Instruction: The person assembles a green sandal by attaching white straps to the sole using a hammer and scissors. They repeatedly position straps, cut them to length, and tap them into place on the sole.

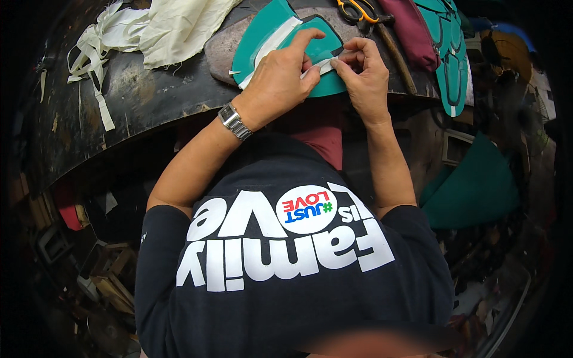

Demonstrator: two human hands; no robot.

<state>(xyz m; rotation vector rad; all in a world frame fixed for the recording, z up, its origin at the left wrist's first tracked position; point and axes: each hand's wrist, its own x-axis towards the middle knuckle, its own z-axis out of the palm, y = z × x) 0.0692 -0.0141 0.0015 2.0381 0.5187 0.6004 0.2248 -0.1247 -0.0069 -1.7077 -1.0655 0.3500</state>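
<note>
A curved green sheet piece (248,51) lies on a worn grey-brown slab (221,53), near the table's front edge. One white strip (277,42) runs along it, and a second white strip (325,67) crosses it lower down. My left hand (280,74) rests over the piece, index finger stretched across it, thumb and curled fingers closed at the second strip. From the right, my right hand (365,80) pinches that strip's other end between thumb and fingers. Dark edging shows on the green piece beside my right fingertips.
Orange-handled scissors (361,13) and a wooden stick (399,59) lie behind and right of my hands. Cream cloth (179,33) with loose strips (89,59) lies left. Maroon fabric (409,30) and dark-outlined green pieces (450,71) sit right. A green sheet (474,191) hangs lower right.
</note>
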